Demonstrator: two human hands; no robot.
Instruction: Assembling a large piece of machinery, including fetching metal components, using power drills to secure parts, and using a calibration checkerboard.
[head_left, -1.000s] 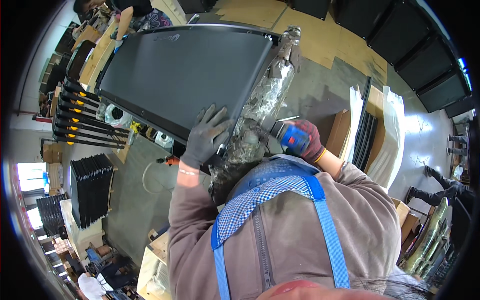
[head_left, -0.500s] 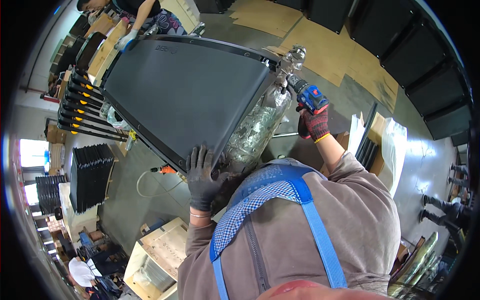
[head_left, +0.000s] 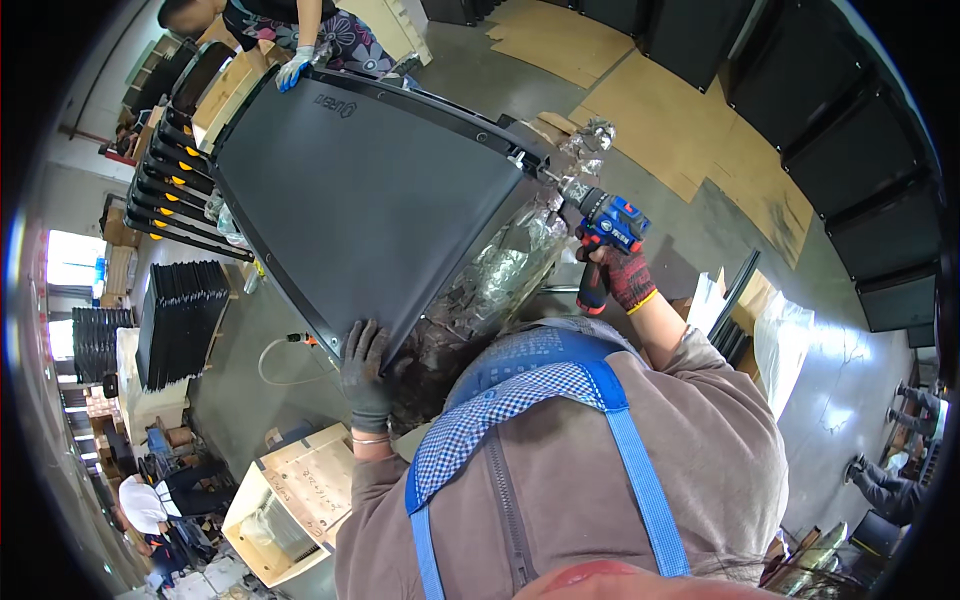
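Observation:
A large dark grey panel with a black bolted rim lies tilted in front of me. My left hand, in a dark grey glove, rests on its near corner with the fingers laid flat over the edge. In a red and black glove, my right hand is closed round the grip of a blue and black cordless drill. The drill's bit points left at the panel's right corner, by a small metal fitting. Whether the bit touches a screw is too small to tell. Silvery wrapped padding runs under the panel's right side.
A co-worker's gloved hand is on the panel's far edge. Black frames stack at the left, above a pile of black panels. A wooden crate stands near left; a thin hose curls on the floor. Cardboard sheets lie ahead.
The drill has moved in to the panel's right corner. My left hand sits a little further left, its fingers nearer together. The co-worker's hand has shifted right along the far edge.

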